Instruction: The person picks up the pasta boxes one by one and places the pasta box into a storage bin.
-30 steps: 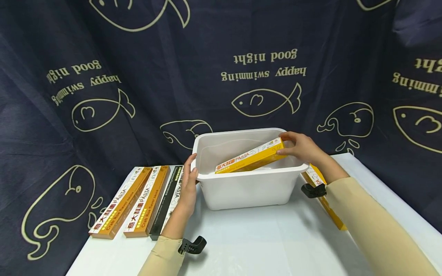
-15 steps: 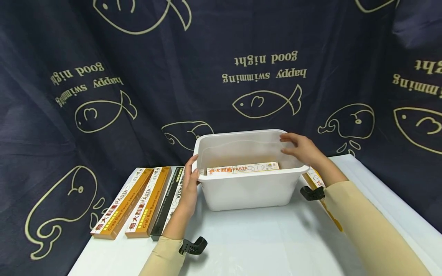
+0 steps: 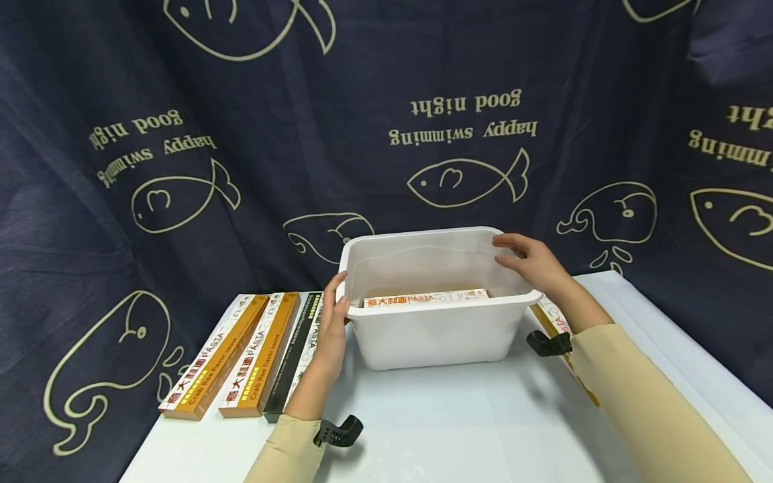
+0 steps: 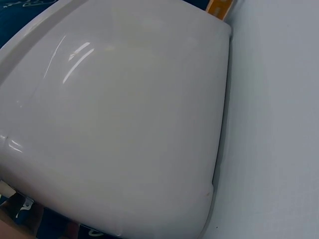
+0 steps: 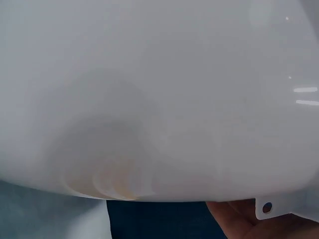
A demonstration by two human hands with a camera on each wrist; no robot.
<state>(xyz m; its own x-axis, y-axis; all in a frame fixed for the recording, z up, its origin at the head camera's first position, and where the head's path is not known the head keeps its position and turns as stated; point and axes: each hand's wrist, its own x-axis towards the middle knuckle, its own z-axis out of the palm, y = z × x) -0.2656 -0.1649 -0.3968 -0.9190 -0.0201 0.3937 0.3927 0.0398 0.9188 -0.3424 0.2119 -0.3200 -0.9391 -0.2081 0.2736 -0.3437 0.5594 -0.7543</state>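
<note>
A white plastic tub (image 3: 435,335) stands on the table. Inside it, along the front wall, lies a pasta box (image 3: 425,298); only its upper part shows above the front rim. My left hand (image 3: 331,332) holds the tub's left rim, fingertips and thumb at the edge. Over the right rim is my right hand (image 3: 531,261), fingers loosely bent and apart, with nothing between them. In the left wrist view the tub's outer wall (image 4: 124,109) fills most of the picture. Part of the right hand (image 5: 269,226) shows below the tub wall (image 5: 159,99) in the right wrist view.
Left of the tub lie two orange-brown pasta boxes (image 3: 214,359) (image 3: 260,355), a black box (image 3: 294,352) and a white-topped box (image 3: 308,349) partly behind the left arm. A yellow-sided box (image 3: 552,315) lies right, partly under the right arm. A dark fish-print cloth (image 3: 338,134) hangs behind.
My right hand has let go of the yellow pasta box, which dropped from a tilt to lying low in the tub. The hand moved slightly right. My left hand stays on the rim.
</note>
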